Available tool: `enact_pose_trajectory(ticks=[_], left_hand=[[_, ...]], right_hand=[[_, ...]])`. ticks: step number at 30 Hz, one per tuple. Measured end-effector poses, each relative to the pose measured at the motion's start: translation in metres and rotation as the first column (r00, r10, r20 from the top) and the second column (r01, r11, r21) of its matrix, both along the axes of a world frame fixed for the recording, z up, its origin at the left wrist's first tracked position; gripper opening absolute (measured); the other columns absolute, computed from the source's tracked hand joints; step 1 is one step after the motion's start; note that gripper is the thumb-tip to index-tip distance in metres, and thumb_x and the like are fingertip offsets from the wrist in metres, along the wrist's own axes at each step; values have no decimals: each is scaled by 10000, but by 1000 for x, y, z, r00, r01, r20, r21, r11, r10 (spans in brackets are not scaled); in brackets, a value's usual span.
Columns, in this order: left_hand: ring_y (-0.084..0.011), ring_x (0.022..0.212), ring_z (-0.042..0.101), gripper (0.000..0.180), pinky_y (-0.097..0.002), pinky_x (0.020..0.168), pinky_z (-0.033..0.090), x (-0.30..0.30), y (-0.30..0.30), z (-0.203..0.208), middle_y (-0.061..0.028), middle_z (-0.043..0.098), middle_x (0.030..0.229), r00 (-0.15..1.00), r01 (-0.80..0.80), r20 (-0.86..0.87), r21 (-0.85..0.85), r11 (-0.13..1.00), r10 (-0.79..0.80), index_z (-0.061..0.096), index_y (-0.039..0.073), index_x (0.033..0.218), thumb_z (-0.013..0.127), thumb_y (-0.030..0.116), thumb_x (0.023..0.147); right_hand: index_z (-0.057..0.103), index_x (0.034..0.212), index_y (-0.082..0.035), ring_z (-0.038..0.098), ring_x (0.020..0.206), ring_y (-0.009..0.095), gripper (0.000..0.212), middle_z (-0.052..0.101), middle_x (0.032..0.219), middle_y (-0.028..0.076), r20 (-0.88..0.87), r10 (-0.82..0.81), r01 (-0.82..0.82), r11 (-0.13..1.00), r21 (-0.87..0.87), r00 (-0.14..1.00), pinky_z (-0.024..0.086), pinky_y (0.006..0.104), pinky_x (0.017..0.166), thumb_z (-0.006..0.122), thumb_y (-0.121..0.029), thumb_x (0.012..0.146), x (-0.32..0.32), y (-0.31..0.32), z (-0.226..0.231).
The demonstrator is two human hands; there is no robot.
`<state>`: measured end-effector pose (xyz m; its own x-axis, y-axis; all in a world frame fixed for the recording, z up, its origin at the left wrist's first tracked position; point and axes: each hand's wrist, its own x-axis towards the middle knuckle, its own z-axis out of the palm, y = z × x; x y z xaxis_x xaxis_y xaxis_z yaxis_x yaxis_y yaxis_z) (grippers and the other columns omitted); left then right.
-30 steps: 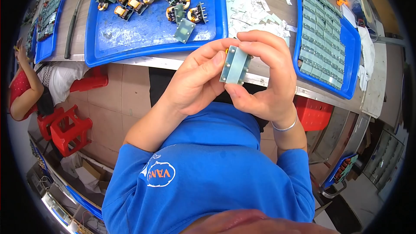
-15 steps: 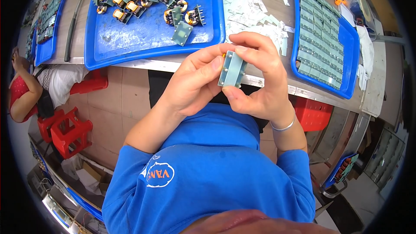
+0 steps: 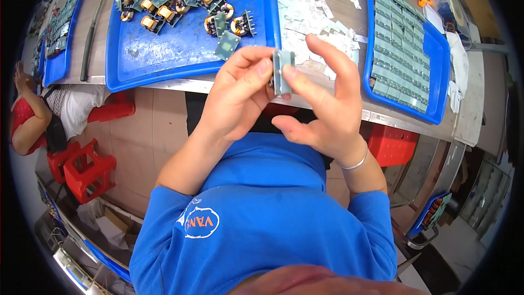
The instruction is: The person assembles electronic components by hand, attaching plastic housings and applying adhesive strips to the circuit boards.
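Observation:
My left hand and my right hand hold one small grey-green rectangular part between them, close in front of my chest. Left fingertips pinch its left edge. The right thumb and forefinger grip its right side, the other right fingers spread. It is turned almost edge-on toward me. Just beyond it lies a big blue tray with several small coil parts wound in copper and one loose grey-green plate.
A second blue tray at the right holds rows of grey-green plates. White paper scraps lie between the trays on the bench. Another person sits at far left beside red stools.
Both hands turned the part from face-on to nearly edge-on and lifted it slightly toward the bench. The right fingers opened out from around it.

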<state>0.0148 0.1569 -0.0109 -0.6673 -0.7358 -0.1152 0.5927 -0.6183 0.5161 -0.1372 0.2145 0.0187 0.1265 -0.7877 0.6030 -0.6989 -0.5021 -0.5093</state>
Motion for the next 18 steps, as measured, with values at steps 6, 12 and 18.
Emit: enact_pose_trajectory(ticks=[6, 12, 18], left_hand=[[-167, 868, 579, 249, -342, 745, 505, 0, -12, 5, -112, 596, 974, 974, -106, 178, -200, 974, 142, 540, -28, 1090, 475, 115, 897], [-198, 889, 574, 399, -347, 752, 497, -10, -1, 11, -151, 563, 1073, 963, 193, 229, -206, 959, -144, 444, -59, 1215, 409, 205, 919], [-248, 909, 586, 399, -360, 784, 498, -9, 1, 3, -204, 553, 1080, 937, 300, 249, -210, 930, -246, 397, -54, 1255, 423, 106, 890]], right_hand=[[653, 830, -101, 503, 1012, 327, 226, 511, 1133, 166, -84, 23, -25, 999, -24, 996, 406, 425, 855, 692, -106, 607, -5, 19, 8], [634, 915, -42, 569, 856, 270, 273, 591, 967, 121, 7, 47, -48, 997, 69, 999, 451, 341, 735, 640, 14, 648, -38, 4, 11], [589, 848, -24, 575, 750, 240, 117, 589, 809, 96, 139, -147, 126, 981, 145, 979, 465, 301, 660, 619, 0, 738, -69, 12, 20]])
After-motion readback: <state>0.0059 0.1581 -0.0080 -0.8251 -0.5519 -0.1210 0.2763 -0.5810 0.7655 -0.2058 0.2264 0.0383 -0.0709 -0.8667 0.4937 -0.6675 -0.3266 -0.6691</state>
